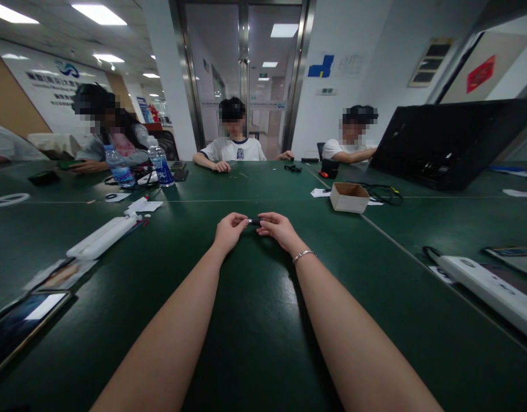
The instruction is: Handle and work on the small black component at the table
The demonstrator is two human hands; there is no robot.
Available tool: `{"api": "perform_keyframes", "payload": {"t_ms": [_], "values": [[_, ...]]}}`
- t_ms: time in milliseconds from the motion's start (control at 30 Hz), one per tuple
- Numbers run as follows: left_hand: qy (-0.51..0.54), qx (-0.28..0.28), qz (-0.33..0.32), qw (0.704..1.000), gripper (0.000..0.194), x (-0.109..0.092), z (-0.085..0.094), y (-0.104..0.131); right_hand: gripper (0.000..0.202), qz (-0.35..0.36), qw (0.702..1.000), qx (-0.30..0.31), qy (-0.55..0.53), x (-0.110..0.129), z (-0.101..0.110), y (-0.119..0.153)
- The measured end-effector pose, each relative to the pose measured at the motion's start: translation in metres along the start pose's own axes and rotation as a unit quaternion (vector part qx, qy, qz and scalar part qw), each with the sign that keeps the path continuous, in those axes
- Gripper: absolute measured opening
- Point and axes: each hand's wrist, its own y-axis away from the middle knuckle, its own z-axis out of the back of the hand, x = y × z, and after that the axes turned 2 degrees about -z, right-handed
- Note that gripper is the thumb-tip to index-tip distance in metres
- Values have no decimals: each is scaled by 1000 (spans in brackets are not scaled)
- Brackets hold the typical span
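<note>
Above the green table [246, 274], my two hands meet over a small black stick with a silver end [254, 221], which resembles a USB drive, though it is too small to be certain. The thumb and fingertips of my left hand [229, 232] pinch its silver end. On the black end, my right hand [279, 229] has its thumb and index finger closed, hiding part of it. A silver bracelet [304, 255] circles my right wrist.
White power strips [102, 236] [490, 280] lie left and right, with a phone [27, 326] at near left. Farther off are water bottles [161, 165], an open cardboard box [349, 198], cables [385, 194] and a large black monitor [452, 143]. Several people sit around the table.
</note>
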Motion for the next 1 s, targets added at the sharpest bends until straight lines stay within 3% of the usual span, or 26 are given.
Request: {"api": "perform_keyframes", "payload": {"t_ms": [767,1000], "values": [[-15,-2,18,1000,22,11,0,-4,22,10,1000,4,5,-2,1,-1],[-8,-1,47,999,25,5,-1,-3,23,13,1000,8,3,-3,2,-2]]}}
